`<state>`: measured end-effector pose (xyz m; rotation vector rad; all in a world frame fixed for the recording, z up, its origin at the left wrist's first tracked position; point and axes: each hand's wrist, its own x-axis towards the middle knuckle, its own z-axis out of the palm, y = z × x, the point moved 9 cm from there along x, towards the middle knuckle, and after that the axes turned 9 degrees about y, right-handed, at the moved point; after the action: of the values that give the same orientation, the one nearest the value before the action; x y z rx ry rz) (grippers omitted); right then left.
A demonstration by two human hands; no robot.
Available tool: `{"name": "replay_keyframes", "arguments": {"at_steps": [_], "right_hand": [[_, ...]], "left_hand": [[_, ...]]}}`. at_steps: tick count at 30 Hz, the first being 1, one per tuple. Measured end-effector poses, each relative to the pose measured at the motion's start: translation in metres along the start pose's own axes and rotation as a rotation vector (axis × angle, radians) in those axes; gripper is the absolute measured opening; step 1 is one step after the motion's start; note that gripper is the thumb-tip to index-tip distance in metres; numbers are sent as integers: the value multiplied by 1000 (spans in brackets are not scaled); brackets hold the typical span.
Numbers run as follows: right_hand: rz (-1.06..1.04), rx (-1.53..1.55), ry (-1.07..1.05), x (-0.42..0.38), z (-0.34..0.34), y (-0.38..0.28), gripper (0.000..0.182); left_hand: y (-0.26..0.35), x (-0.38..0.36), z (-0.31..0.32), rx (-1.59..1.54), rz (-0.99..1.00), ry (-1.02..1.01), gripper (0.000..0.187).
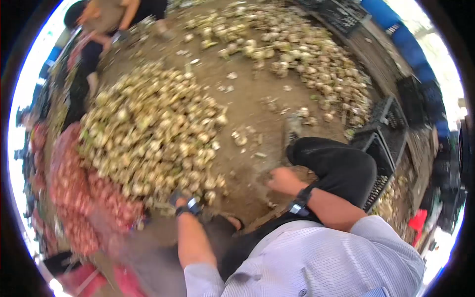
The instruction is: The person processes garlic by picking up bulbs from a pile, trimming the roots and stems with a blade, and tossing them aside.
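Observation:
A large heap of pale bulbs (153, 133) lies on the dirt ground in front of me. My left hand (182, 200) reaches into the heap's near edge, a dark band on its wrist. The fingers are buried among the bulbs, so its grip is hidden. My right hand (282, 179) hangs low over bare dirt beside my black-trousered knee (341, 166). Its fingers curl downward, and whether they hold anything is too blurred to tell. A dark wristband sits on that arm too.
Red mesh sacks (74, 198) full of bulbs lie at the left. A second long heap of bulbs (302, 49) runs across the back right. Black plastic crates (391, 133) stand at the right. Another person (106, 20) crouches at the far left.

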<state>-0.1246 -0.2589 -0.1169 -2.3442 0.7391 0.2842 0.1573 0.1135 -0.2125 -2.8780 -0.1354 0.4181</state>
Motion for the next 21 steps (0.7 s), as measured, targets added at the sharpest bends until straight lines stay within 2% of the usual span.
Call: {"name": "replay_keyframes", "arguments": {"at_steps": [2, 7, 11, 13, 15, 19, 20, 21], "right_hand": [[10, 30, -37, -2, 8, -7, 34], [-2, 26, -85, -4, -1, -26, 36], [35, 252, 132, 0, -19, -23, 37], [78, 395, 211, -3, -36, -27, 37], [162, 608, 139, -1, -35, -24, 42], [344, 1150, 43, -9, -25, -28, 52], [308, 1150, 67, -9, -27, -26, 52], [269, 1152, 80, -6, -24, -24, 52]], "left_hand": [[-12, 10, 18, -42, -40, -55, 39], [-20, 15, 27, -163, -71, -40, 36], [0, -5, -2, -455, -18, 57, 34], [18, -22, -20, -688, 68, 61, 33], [46, -52, -46, -879, 215, -1, 32], [114, -161, -110, -871, 855, -41, 31], [124, -189, -119, -904, 932, -79, 31], [126, -206, -117, -1091, 788, -319, 31]]}}
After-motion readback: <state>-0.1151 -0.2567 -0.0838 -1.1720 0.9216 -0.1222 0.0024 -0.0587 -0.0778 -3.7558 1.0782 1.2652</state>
